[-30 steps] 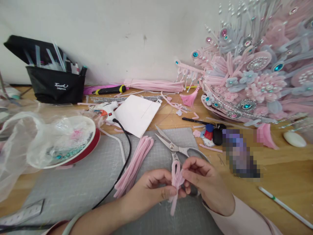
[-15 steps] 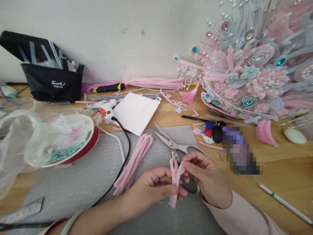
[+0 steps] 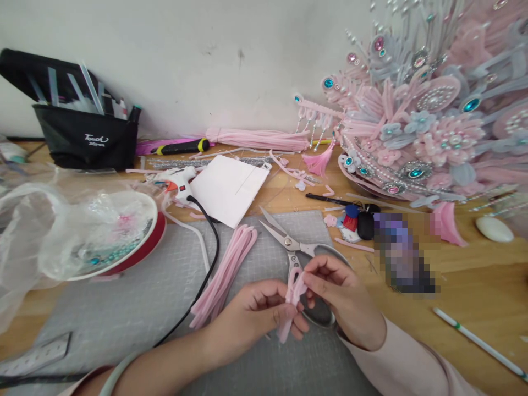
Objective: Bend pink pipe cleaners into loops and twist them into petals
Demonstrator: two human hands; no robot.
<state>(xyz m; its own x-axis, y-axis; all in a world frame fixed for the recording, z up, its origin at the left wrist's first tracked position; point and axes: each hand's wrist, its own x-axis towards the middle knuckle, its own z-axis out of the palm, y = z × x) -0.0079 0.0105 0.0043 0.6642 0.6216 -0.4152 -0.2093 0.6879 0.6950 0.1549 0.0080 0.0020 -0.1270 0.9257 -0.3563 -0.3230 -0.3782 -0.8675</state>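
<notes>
The fuzzy pink strip stands looped between the fingers

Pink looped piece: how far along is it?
Looks done: the loop atop the pink piece. In hand: the left hand pinches its lower part, the right hand its upper right side. Apparently left: its tail hangs loose, and more pink strips lie bundled on the mat.

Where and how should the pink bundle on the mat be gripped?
I'd grip the pink bundle across its upper middle, from above and its right: it's long, the cable runs along its left, and the left hand crowds its lower end.
</notes>
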